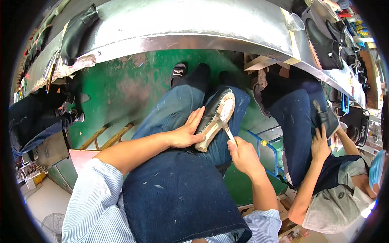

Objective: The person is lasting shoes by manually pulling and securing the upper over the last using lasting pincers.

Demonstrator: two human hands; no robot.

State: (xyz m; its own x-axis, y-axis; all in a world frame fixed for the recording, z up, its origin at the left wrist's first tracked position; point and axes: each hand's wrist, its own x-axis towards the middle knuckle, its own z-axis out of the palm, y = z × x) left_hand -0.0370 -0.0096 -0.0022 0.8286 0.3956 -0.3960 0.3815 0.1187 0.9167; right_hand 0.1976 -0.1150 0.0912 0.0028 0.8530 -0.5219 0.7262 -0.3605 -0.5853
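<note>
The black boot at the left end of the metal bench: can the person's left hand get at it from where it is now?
Probably not without letting go. The left hand steadies the shoe on the lap, and the black boot lies far off on the metal bench.

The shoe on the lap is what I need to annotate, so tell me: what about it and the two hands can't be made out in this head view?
- Shoe: its upper faces away, and the left hand covers one side.
- Tool in the right hand: only a thin pale stem shows; its handle is hidden in the fist, and its tip is too small to identify.
- Left palm: hidden against the shoe.
</note>
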